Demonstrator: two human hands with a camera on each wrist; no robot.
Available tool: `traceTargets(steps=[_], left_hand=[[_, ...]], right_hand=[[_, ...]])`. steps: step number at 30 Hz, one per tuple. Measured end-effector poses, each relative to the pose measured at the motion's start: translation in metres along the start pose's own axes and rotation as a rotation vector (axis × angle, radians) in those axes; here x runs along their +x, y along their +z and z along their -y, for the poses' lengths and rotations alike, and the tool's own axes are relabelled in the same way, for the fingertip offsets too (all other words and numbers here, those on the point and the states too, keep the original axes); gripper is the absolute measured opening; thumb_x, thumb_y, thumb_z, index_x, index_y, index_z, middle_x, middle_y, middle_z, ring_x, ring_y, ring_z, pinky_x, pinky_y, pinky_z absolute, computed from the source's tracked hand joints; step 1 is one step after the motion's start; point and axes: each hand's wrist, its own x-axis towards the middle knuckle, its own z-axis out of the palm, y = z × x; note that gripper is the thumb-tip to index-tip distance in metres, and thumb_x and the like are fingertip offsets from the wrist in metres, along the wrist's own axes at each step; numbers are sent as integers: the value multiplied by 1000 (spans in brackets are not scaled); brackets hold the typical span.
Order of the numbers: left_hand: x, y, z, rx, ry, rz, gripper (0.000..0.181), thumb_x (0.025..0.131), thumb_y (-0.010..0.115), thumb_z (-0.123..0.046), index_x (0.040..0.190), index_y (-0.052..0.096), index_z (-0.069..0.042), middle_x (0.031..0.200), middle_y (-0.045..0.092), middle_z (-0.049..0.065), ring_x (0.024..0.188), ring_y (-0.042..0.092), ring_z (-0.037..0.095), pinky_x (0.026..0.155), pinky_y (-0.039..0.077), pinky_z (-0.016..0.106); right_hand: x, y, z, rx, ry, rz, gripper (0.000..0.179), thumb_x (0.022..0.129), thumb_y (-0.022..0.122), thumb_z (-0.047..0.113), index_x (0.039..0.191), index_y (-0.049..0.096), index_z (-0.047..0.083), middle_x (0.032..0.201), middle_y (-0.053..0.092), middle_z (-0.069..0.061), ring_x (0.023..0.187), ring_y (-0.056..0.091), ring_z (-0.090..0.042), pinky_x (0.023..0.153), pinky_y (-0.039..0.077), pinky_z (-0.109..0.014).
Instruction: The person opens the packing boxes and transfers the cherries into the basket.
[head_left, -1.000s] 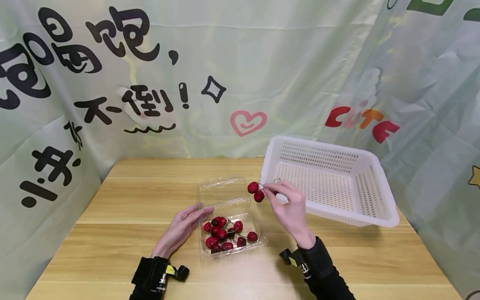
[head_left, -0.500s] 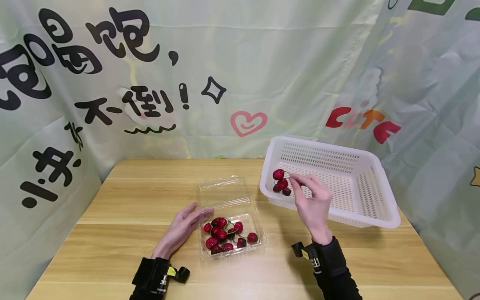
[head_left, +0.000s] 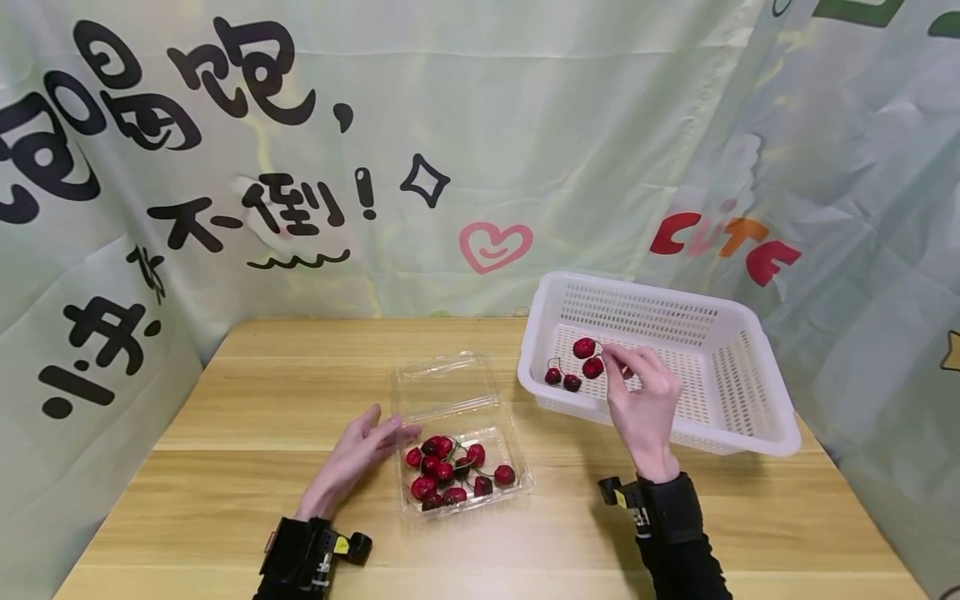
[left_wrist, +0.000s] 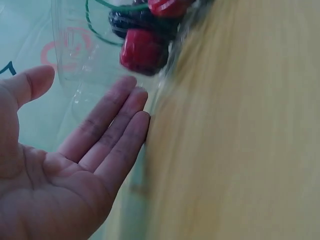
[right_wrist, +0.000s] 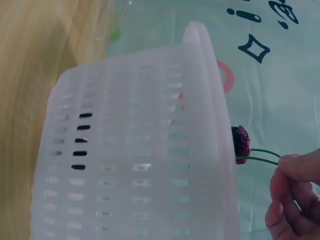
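Note:
My right hand pinches the green stems of a pair of red cherries between thumb and fingertips. The pair hangs over the left part of the white plastic basket. Two darker cherries lie inside the basket, near its left end. My left hand is beside the clear plastic clamshell box, its fingers extended at the box's left side. Several red cherries with green stems lie in that box, whose lid is folded back. In the left wrist view the left palm holds nothing.
Both containers stand on a wooden table, the basket to the right of the box. The basket's raised rim lies between the right hand and the tabletop. A printed cloth hangs behind the table and along its sides.
My right hand has carried the cherry pair rightward from beside the basket to over its inside. The left hand has shifted slightly left along the clamshell box.

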Motion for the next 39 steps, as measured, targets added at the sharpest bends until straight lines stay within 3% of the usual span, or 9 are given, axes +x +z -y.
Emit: traceTargets(steps=[5, 9, 13, 17, 21, 24, 28, 33, 39], left_hand=[[-6, -4, -10, 155, -4, -89, 106, 100, 55, -51, 155, -15, 5, 130, 66, 21, 118, 68, 30, 117, 40, 45], [-11, -8, -19, 406, 27, -228, 101, 101, 56, -47, 155, -5, 12, 128, 65, 26, 99, 72, 28, 93, 60, 39], [-14, -8, -27, 573, 66, -347, 92, 101, 58, -43, 156, 8, 11, 124, 60, 25, 93, 64, 23, 74, 54, 28], [-17, -3, -35, 662, 151, -412, 82, 100, 60, -39, 155, 22, 7, 120, 55, 21, 91, 54, 24, 74, 45, 27], [-21, 4, -41, 752, 317, -444, 63, 98, 65, -29, 145, 43, 7, 111, 58, 20, 93, 54, 29, 77, 43, 32], [-25, 10, -44, 813, 448, -452, 48, 95, 69, -20, 133, 57, 6, 102, 62, 19, 95, 57, 33, 81, 46, 39], [-29, 17, -49, 888, 545, -440, 36, 91, 73, -17, 122, 66, 1, 96, 66, 13, 98, 59, 32, 82, 49, 43], [-33, 24, -55, 985, 574, -382, 32, 89, 75, -16, 117, 69, -2, 97, 69, 11, 99, 62, 31, 83, 53, 44], [-38, 34, -67, 1093, 524, -251, 24, 91, 74, -21, 109, 73, -6, 103, 74, 9, 103, 64, 28, 93, 54, 47]], right_hand=[[-2, -3, -5, -74, -3, 64, 11, 79, 73, -14, 89, 76, -9, 70, 68, -21, 59, 54, -22, 62, 37, -9], [-3, -8, -10, -160, 14, 151, 10, 80, 74, -12, 88, 76, -7, 71, 71, -19, 57, 59, -27, 59, 35, -10], [-3, -11, -13, -234, 46, 221, 9, 80, 75, -9, 87, 77, -4, 73, 73, -17, 59, 64, -28, 56, 36, -13], [-4, -13, -15, -286, 81, 270, 10, 80, 75, -7, 88, 78, -2, 75, 75, -17, 63, 66, -29, 56, 40, -23], [-3, -14, -14, -316, 130, 318, 10, 81, 75, -5, 90, 78, 0, 79, 76, -17, 65, 66, -29, 56, 43, -29], [-3, -15, -14, -338, 173, 361, 10, 83, 74, -2, 91, 78, 1, 80, 76, -16, 66, 66, -29, 56, 42, -28], [-3, -15, -13, -355, 219, 405, 10, 84, 73, 0, 93, 78, 1, 79, 75, -16, 66, 66, -28, 56, 40, -27], [-4, -14, -14, -376, 238, 423, 11, 85, 72, 0, 94, 78, 0, 79, 75, -16, 66, 65, -28, 58, 41, -30], [-4, -15, -15, -392, 248, 461, 11, 85, 72, 0, 96, 77, -1, 78, 75, -17, 63, 65, -28, 57, 37, -26]])
